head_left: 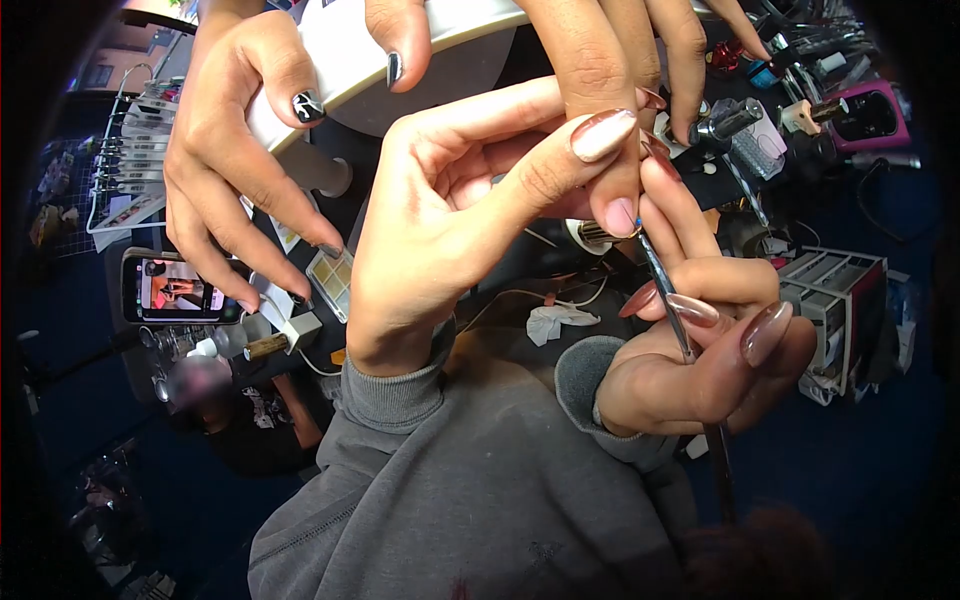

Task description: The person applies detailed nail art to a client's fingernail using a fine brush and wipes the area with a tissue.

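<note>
Being clamped in the left grip [445,225], another person's pink-nailed finger [602,75] is apparently being painted by the slim, dark, blue-tipped brush [662,277] pinched in the right grip [672,387], tip steadiness seemingly needed next

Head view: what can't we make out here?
All in the head view:
- Thin tool: partly covered by the right hand; its rear end fades into shadow.
- Left hand: fingers partly behind the other person's finger.
- White curved fixture: cut off by the top edge.
- Phone: on-screen details too small.
</note>
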The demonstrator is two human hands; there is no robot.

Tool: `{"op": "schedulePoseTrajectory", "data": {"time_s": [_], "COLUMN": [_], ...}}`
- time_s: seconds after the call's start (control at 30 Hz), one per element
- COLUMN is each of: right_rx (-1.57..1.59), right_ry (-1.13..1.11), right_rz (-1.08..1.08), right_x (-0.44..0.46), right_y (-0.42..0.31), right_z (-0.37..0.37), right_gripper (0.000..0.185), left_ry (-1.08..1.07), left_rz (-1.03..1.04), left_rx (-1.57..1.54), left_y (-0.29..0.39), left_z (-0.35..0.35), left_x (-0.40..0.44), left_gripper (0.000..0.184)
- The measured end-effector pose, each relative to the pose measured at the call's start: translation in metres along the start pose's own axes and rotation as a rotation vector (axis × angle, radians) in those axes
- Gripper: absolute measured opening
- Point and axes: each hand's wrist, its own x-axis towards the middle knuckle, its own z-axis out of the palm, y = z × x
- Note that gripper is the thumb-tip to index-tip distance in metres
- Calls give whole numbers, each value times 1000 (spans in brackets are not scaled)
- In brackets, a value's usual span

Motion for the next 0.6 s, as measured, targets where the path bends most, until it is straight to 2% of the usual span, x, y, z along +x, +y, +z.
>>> {"op": "schedulePoseTrajectory", "data": {"time_s": [0.13,0.6], "right_rx": [-7,29], "right_ry": [66,7], "right_rz": [19,20], "right_x": [-1,1], "right_y": [-1,3], "right_z": [5,3], "right_gripper": [32,33], "left_ry": [3,26], "left_rz": [9,18], "left_rx": [-5,1], "left_y": [-2,-4], "left_z": [-1,-1], "left_x": [0,-1], "left_gripper": [35,35]}}
